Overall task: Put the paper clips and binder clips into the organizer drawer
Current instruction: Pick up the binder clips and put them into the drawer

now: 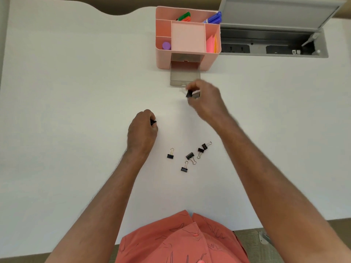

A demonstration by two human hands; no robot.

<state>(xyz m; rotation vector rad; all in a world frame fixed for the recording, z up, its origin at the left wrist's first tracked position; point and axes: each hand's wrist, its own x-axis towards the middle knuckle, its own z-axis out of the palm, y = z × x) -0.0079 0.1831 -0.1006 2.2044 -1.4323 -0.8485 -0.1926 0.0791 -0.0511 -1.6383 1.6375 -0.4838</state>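
Observation:
A pink desk organizer [163,59] stands at the back of the white table, its clear grey drawer [185,77] pulled out toward me. My right hand [206,100] hovers just in front of the drawer, fingers pinched on a black binder clip [189,93]; the hand is motion-blurred. My left hand [142,128] is closed on the table's middle with a black binder clip [153,122] peeking from its fingers. Several black binder clips lie loose nearer to me, among them one [170,154] on the left and one [184,167] in front. No paper clips are visible.
The organizer's top holds markers [213,18], a purple cap [166,45] and pink sticky notes [209,44]. To its right an open grey cable hatch [273,42] with power sockets is set into the table. My orange shirt [182,242] fills the near edge.

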